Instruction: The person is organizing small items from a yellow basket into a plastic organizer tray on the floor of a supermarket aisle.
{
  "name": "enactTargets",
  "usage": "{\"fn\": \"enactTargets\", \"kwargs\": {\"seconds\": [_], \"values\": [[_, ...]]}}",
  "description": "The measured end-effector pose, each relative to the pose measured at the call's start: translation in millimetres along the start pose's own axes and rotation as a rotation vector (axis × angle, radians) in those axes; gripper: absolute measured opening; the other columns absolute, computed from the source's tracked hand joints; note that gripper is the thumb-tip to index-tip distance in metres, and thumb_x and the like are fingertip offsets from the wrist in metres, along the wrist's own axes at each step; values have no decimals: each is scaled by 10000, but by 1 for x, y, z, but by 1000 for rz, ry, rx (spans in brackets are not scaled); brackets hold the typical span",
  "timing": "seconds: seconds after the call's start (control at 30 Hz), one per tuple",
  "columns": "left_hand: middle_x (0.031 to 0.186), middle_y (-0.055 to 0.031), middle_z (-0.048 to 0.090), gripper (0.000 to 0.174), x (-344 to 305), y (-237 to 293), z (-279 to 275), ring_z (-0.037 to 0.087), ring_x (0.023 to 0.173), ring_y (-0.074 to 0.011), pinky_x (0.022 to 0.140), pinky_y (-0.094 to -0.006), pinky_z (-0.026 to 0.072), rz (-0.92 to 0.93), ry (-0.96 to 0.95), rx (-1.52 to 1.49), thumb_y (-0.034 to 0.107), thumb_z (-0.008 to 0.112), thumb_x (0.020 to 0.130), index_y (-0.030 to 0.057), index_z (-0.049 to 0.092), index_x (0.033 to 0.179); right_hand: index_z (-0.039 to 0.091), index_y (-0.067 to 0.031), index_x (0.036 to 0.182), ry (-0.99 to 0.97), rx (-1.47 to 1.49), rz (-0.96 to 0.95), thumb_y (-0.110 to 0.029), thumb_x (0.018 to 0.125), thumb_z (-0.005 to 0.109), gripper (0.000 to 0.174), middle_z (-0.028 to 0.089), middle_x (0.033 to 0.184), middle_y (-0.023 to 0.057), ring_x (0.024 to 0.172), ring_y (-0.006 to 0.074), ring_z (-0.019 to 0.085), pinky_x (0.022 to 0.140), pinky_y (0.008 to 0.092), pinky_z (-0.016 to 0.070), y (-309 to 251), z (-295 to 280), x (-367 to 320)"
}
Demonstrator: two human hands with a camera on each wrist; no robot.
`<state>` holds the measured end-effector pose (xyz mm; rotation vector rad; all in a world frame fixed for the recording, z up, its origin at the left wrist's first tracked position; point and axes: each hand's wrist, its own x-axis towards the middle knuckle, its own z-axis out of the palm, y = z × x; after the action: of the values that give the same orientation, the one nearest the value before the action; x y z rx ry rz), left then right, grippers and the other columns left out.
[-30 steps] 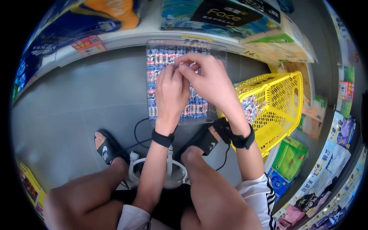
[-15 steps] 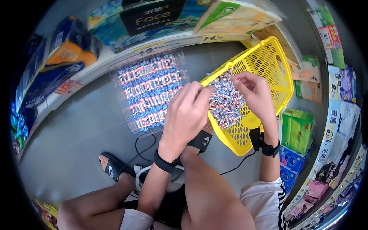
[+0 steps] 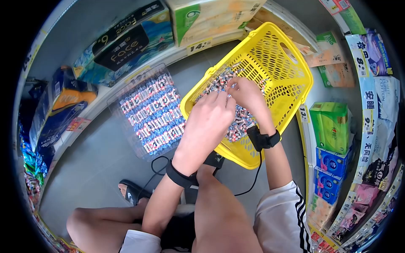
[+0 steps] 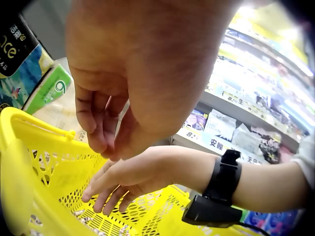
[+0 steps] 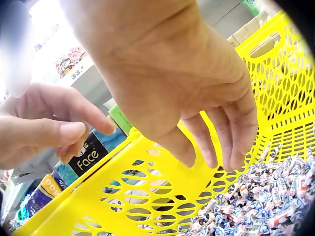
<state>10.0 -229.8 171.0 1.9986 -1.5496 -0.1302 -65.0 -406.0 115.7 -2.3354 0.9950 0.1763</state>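
Small wrapped candies in white, red and blue wrappers [image 5: 270,196] lie heaped in a yellow plastic basket [image 3: 238,159]. My right hand [image 3: 251,97] hangs over this heap, its fingers loosely bent downward and holding nothing. My left hand [image 3: 209,118] is over the basket's left side, thumb and fingers loosely curved. In the right wrist view, the left thumb and index finger stand apart with nothing visible between them. Left of the basket, a clear plastic tray [image 3: 162,66] holds rows of the same candies [image 3: 156,111] on the floor.
Shelves with tissue packs [image 3: 126,46] run behind the tray and basket. More shelves with green packs [image 3: 331,126] and blue packs [image 3: 331,162] stand at the right. A black cable [image 3: 255,181] hangs from the right wrist camera. The person's sandalled foot [image 3: 130,192] is on the floor.
Both hands have moved right from over the tray, where their fingertips met, to over the basket, and their fingers have parted. The head view has turned right.
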Motion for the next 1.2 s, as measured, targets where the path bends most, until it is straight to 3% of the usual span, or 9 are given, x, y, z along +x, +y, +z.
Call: {"fn": "enactTargets", "kwargs": {"seconds": [0.17,0.37,0.47,0.53,0.7,0.8,0.97,1.03,1.2], "values": [[908,-143,634,163,18,8,20,665,932,-299,854,-401,554,10,-126,201,-43,650,723,-14,641,883,755,-61,998,10,-12,45,-229,843,706,234,735,1007,233,1003,403,702,904,475,550,32,16,15],[931,-168,664,141,38,1,46,686,949,-314,808,-406,580,47,-200,220,-66,650,724,-26,681,856,749,-85,1007,-108,-20,110,-205,836,661,227,732,1101,215,1057,382,698,914,461,550,54,27,25],[887,-127,712,119,49,-3,57,718,916,-271,813,-365,584,93,-242,322,14,728,743,20,752,860,747,-66,977,-106,0,94,-173,841,656,196,744,1035,222,1010,396,713,886,471,564,69,42,30],[877,-163,681,101,52,-6,65,711,892,-332,754,-428,599,84,-309,249,-39,626,782,-14,716,819,748,-52,977,-133,3,75,-158,841,656,195,747,1020,227,999,398,719,876,475,570,85,60,37],[874,-177,728,138,65,-8,87,742,870,-352,720,-449,614,46,-491,284,-14,626,818,11,751,871,754,13,995,-401,-78,249,-100,828,688,213,739,1075,255,998,395,736,844,470,590,97,64,43],[904,-199,748,146,77,-5,99,755,880,-361,717,-460,619,19,-593,288,-4,630,835,7,759,902,757,15,1011,-332,-16,405,-91,814,716,228,744,1044,253,977,395,741,834,466,594,104,72,39],[950,-224,747,157,93,-21,137,750,912,-390,741,-486,614,-11,-712,267,36,627,863,-15,756,937,762,22,982,-342,-22,416,-118,802,746,228,753,960,250,955,378,750,823,460,593,117,76,40],[984,-227,745,171,97,-23,145,744,940,-399,762,-495,608,-59,-751,250,42,635,863,-10,754,973,761,22,991,-365,60,512,-86,778,758,239,745,1001,267,985,362,749,832,448,596,108,61,36],[1066,-235,737,211,95,-27,160,731,996,-392,821,-482,600,-124,-845,241,47,632,872,13,749,1043,757,9,1036,-381,73,451,-76,773,751,277,733,1080,275,1030,376,737,853,453,597,134,84,44]]}}
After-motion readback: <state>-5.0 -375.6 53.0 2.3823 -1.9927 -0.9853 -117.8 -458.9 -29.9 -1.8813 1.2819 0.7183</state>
